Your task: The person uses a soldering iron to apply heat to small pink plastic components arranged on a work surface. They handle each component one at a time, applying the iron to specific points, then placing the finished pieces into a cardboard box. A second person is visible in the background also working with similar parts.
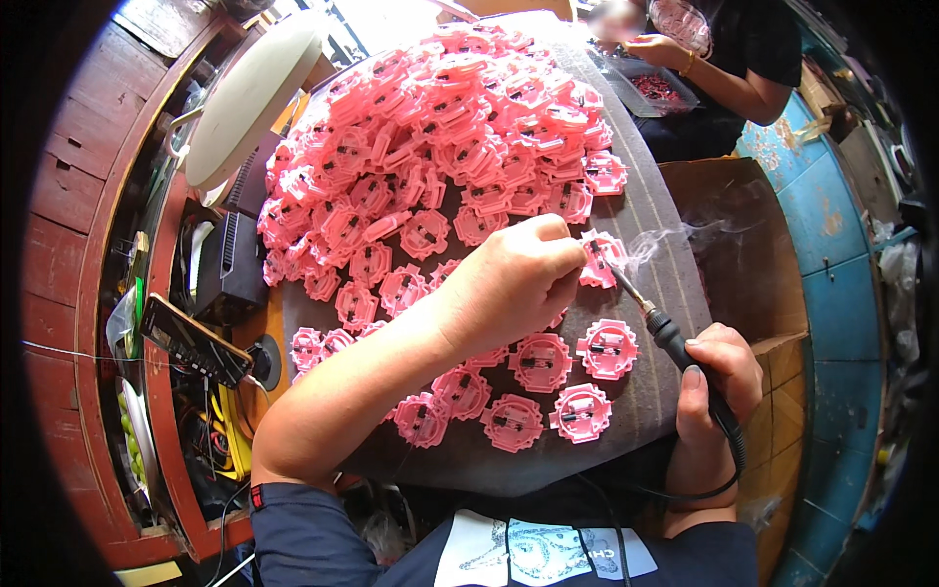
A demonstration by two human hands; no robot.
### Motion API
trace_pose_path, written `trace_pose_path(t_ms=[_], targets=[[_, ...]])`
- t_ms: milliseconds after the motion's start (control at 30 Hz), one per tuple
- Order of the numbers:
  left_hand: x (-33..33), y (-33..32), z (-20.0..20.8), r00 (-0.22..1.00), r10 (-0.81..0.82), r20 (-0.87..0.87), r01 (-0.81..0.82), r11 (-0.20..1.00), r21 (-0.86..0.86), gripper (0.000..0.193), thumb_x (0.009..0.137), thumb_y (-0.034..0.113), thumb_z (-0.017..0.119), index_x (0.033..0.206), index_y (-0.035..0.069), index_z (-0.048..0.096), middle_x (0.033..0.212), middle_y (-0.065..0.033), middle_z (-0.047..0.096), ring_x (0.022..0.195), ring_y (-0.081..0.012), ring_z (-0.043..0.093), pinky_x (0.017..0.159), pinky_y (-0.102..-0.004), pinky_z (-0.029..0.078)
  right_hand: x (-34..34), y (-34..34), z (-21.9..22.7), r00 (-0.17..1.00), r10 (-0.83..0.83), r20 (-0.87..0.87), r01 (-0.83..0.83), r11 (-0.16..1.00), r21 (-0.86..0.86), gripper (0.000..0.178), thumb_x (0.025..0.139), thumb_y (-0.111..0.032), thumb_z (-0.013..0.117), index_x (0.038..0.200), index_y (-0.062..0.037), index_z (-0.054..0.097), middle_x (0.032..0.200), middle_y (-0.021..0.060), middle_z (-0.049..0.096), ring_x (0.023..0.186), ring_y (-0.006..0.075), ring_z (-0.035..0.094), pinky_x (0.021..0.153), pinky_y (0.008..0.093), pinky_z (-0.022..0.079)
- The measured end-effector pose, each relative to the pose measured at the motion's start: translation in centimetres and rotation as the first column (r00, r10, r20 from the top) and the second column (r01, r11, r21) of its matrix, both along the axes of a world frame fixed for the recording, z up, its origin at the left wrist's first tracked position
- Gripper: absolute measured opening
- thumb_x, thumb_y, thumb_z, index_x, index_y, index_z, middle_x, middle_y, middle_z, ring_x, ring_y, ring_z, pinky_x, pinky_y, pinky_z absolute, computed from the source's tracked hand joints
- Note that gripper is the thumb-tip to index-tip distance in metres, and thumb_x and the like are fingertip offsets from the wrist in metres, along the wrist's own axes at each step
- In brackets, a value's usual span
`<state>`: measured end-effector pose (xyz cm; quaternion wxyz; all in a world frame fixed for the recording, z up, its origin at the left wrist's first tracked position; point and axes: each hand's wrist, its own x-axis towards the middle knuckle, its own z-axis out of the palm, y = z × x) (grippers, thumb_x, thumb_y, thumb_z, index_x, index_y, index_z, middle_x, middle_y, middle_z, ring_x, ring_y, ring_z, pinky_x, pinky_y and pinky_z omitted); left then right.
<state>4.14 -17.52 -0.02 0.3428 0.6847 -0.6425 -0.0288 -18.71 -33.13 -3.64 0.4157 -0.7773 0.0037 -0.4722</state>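
In my right hand [721, 377] is a soldering iron [670, 338], its black handle gripped by closed fingers and its metal tip pointing up and left. That tip meets a pink plastic housing [594, 274] with small dark parts inside, and pale smoke drifts off to the right. My left hand [528, 269] is closed in a pinch at the left edge of the same housing; the hand itself hides whatever its fingers hold. Nearer to me lie several similar pink housings, among them one [607, 349] below the iron's tip and another [541, 363] beside it.
A large heap of pink housings [440, 117] covers the far part of the dark work surface [391, 465]. At left stand a lamp [249, 103] and a propped phone [194, 342]. An open cardboard box [734, 205] is at right. Beyond it, another person's hand [657, 51] is near a parts tray [650, 88].
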Motion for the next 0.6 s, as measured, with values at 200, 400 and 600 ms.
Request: trace_pose_path(t_ms=[200, 400, 600], targets=[[-0.05, 0.06, -0.20, 0.999, -0.014, 0.039, 0.013, 0.999, 0.030, 0.014, 0.084, -0.001, 0.075, 0.097, 0.002, 0.069, 0.093, -0.0121, 0.066, 0.087, -0.0326, 0.070, 0.075, -0.0418, 0.059, 0.26, 0.02, 0.15, 1.000, 0.017, -0.005, -0.018, 1.000, -0.020, 0.026, 0.075, 0.002, 0.067, 0.101, 0.0029, 0.068, 0.073, 0.0118, 0.060, 0.059, 0.0194, 0.055, 0.054, 0.0304, 0.042], [-0.01, 0.02, -0.35, 0.999, -0.020, 0.037, 0.019, 1.000, 0.019, 0.014, 0.085, -0.001, 0.074, 0.098, 0.002, 0.069, 0.093, -0.0123, 0.065, 0.087, -0.0329, 0.070, 0.075, -0.0425, 0.059, 0.31, -0.01, 0.21, 1.000, 0.026, -0.015, -0.027, 0.999, -0.024, 0.025, 0.076, 0.002, 0.069, 0.101, 0.0029, 0.069, 0.073, 0.0113, 0.060, 0.059, 0.0197, 0.055, 0.054, 0.0306, 0.041], [0.05, -0.17, -0.59, 0.999, -0.028, 0.029, 0.028, 0.999, 0.017, 0.015, 0.085, -0.001, 0.074, 0.098, 0.002, 0.068, 0.093, -0.0128, 0.065, 0.088, -0.0337, 0.070, 0.076, -0.0426, 0.059, 0.31, -0.11, 0.19, 0.999, 0.048, -0.021, -0.048, 0.999, -0.020, 0.025, 0.077, 0.001, 0.069, 0.102, 0.0028, 0.069, 0.073, 0.0111, 0.060, 0.060, 0.0198, 0.056, 0.055, 0.0303, 0.042]])
